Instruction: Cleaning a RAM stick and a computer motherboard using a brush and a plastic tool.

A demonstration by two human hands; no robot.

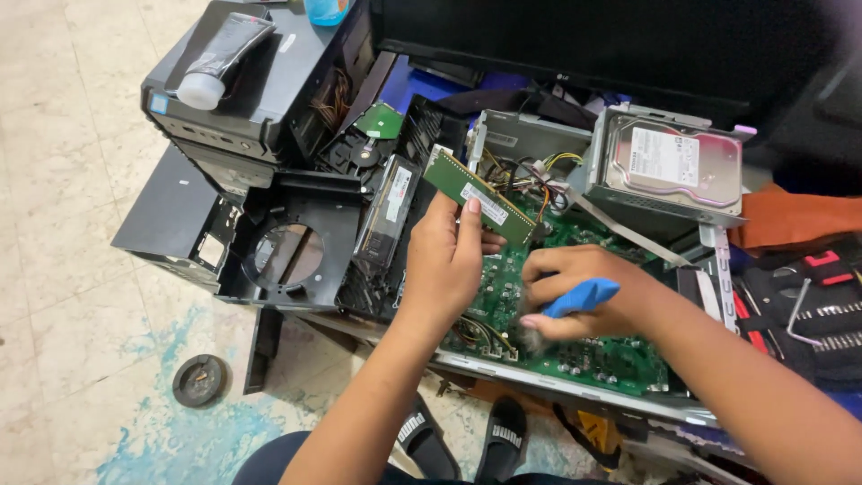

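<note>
left hand (446, 260) — grip pinching memory stick (479, 197) | right hand (575, 296) — clenched on blue-handled brush (579, 296), bristles seemingly touching motherboard (602, 355)

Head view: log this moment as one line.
left hand: holds green memory module | right hand: grips blue-handled brush, bristles on motherboard | hard drive in bracket behind

Brightness: I see an evenly lit scene, soft and diffuse, the pale floor (63, 224) brightest at left.
Shadows: I find only faint, soft ones under the black case panels (269, 242).
Glare: I note a mild sheen on the hard drive (673, 166) lid.
Dark zone: the monitor (584, 45) at top reads near black, without detail.
Blur: my right hand (575, 301) and its brush look slightly smeared.
Edges: the right forearm softens near the corner.
</note>
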